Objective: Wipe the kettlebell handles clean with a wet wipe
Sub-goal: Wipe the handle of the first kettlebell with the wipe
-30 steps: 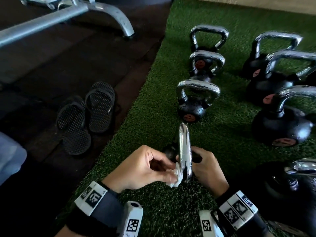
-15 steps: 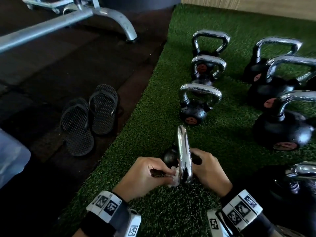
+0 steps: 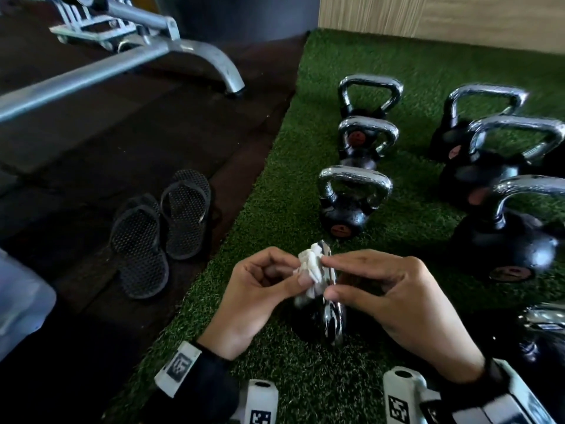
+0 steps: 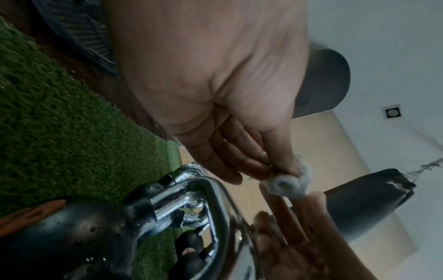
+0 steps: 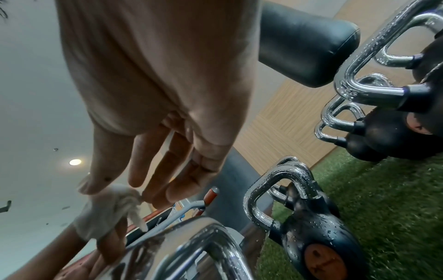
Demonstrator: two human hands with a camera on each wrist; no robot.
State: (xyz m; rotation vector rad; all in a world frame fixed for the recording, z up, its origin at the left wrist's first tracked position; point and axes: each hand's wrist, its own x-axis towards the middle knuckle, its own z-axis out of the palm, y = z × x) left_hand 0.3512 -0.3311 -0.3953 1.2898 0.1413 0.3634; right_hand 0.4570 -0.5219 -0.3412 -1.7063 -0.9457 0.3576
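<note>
A small black kettlebell stands on the green turf, its chrome handle (image 3: 334,316) edge-on to me. My left hand (image 3: 301,278) pinches a bunched white wet wipe (image 3: 312,269) between thumb and fingers at the top of that handle. My right hand (image 3: 327,277) meets it from the other side, its index fingertip and thumb tip pinching the same wipe. In the left wrist view the wipe (image 4: 287,182) hangs from my thumb above the handle (image 4: 213,197). The right wrist view shows the wipe (image 5: 107,210) above the handle (image 5: 191,246). Most of the kettlebell's body is hidden under my hands.
A row of small kettlebells (image 3: 351,206) runs away from me, and bigger ones (image 3: 504,237) stand to the right, another at the lower right (image 3: 541,328). Black sandals (image 3: 159,231) lie on the dark floor left of the turf (image 3: 275,194). A metal bench frame (image 3: 122,59) is behind.
My left hand has carried the wipe from the handle's near lower side up to its top. My right hand has left the kettlebell and come up to the wipe.
</note>
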